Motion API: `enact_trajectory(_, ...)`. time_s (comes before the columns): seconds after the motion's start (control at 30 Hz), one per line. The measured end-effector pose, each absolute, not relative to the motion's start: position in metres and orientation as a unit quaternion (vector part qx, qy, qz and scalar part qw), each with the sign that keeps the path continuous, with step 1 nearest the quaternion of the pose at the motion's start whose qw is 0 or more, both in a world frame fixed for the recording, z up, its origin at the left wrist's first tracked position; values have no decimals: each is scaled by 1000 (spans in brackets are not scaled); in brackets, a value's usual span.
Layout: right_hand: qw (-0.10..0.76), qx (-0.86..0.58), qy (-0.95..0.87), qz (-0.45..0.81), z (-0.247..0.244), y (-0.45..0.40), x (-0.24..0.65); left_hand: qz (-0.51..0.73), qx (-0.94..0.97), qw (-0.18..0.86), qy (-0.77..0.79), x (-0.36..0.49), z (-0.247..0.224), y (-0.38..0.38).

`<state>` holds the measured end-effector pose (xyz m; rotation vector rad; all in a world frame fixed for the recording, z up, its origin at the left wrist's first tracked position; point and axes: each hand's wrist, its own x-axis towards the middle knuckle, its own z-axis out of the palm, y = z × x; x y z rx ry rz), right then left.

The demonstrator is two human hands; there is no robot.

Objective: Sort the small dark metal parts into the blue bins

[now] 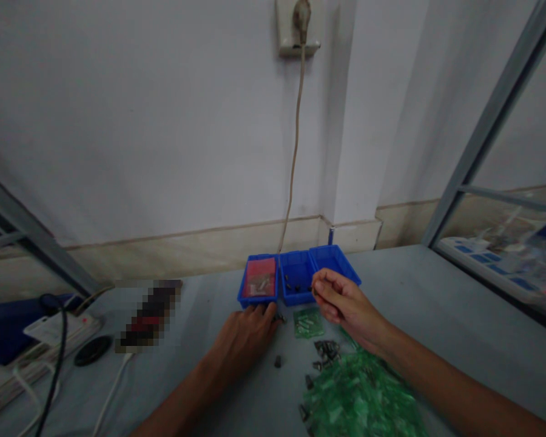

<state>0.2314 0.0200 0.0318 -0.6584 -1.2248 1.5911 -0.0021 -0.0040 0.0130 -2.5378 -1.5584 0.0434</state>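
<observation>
My left hand point(250, 328) rests palm down on the table in front of the blue trays, fingers lowered, fingertips partly hidden. Small dark metal pieces point(279, 317) lie beside its thumb and index finger. My right hand point(339, 297) is closed in a pinch at the front of the right-hand blue trays; what it pinches is too small to make out. The middle blue tray point(297, 298) holds a few small dark pieces. In the left blue tray point(243, 291) lies a pink bag point(261, 276). A small green packet point(308, 323) with light pieces is between my hands.
A heap of green packets point(364, 394) covers the near table, beside a pile of dark metal pieces point(327, 351). One dark piece point(278, 362) lies alone. A third blue tray point(334, 261) is at right. A blurred-out device point(150, 315), cables and a power strip point(68, 334) are left.
</observation>
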Motion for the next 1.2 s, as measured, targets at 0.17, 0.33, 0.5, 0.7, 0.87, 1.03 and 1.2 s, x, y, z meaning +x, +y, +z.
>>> enact_trajectory(0.17, 492, -278, -492, 663, 34, 20, 231, 20, -858, 76, -507, -3, 15, -8)
enact_trajectory(0.33, 493, -280, -490, 662, 34, 20, 231, 33, -853, 67, -517, -3, 16, -7)
enact_trajectory(0.5, 496, -274, -490, 663, 34, 21, 231, 43, -858, 58, -509, -4, 16, -5)
enact_trajectory(0.7, 499, -268, -494, 660, 35, 20, 231, 34, -867, 65, -493, -7, 12, -3)
enact_trajectory(0.87, 495, -273, -491, 663, 38, 19, 232, 52, -870, 71, -484, -6, 15, -4)
enact_trajectory(1.03, 483, -265, -493, 673, 35, 20, 233, 32, -873, 85, -478, -9, 6, -1)
enact_trajectory(1.2, 479, -256, -483, 687, 32, 21, 233, 30, -873, 95, -477, -11, -1, 2)
